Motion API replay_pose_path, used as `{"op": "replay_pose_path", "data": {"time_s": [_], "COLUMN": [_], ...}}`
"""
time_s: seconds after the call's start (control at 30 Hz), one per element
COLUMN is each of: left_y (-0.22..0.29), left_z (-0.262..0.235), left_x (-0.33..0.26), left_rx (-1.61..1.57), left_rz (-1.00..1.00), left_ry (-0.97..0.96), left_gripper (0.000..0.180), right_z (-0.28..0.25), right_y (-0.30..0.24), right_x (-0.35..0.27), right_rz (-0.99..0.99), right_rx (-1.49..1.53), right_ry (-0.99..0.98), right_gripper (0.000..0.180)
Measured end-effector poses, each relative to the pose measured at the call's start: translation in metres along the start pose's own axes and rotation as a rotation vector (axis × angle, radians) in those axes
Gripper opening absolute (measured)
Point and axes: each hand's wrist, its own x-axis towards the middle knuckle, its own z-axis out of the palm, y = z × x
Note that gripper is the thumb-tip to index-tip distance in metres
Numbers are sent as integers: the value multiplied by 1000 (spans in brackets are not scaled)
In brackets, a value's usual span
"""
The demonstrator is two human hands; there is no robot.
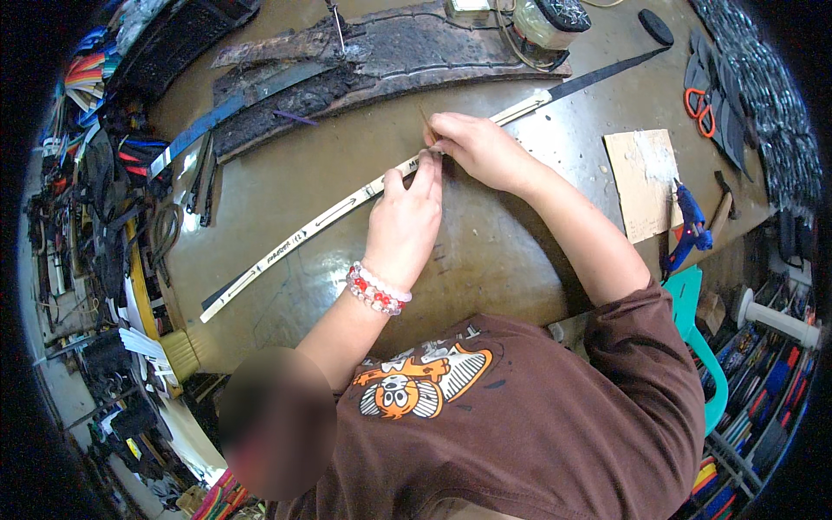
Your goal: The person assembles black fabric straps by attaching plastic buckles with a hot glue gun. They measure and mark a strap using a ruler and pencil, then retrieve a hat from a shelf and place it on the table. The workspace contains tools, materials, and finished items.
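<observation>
A long pale flat stick with dark arrows and handwriting lies slantwise across the table, on top of a black strap that shows past its upper right end. My left hand, with beaded bracelets at the wrist, is closed with its fingertips pressed on the stick near its middle. Just right of it, my right hand pinches a slim brownish tool whose kind I cannot make out; its tip is hidden between the hands. Beyond the right hand, the black strap ends near a coil of black webbing.
A charred-looking board lies along the far side, with a tub of small metal pieces on it. At right are orange-handled scissors, a cardboard piece and a blue glue gun. A brush sits near the left edge.
</observation>
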Motion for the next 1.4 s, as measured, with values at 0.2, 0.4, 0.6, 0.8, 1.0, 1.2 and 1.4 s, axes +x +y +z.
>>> {"op": "replay_pose_path", "data": {"time_s": [0.2,0.4,0.6,0.8,1.0,1.2,1.4], "left_y": [-5,-21,-16,36,60,63,67], "left_z": [-1,-13,-29,-11,14,15,14], "left_x": [-1,16,36,97,119,118,119], "left_rx": [-1,-102,-68,-297,-66,36,7], "left_rz": [37,143,136,156,218,206,172], "left_ry": [20,-28,-107,56,126,112,110], "left_gripper": [51,31,16,18,21,42,39], "right_z": [-72,-96,-88,-87,-91,-104,-95], "right_y": [9,53,76,79,82,87,81], "right_x": [-14,-49,-56,-54,-59,-71,-65], "right_rz": [282,55,65,50,152,168,311], "right_rx": [119,-490,-345,-335,-22,107,169], "right_ry": [350,84,181,174,240,356,427], "right_gripper": [13,19,16,15,18,29,24]}}
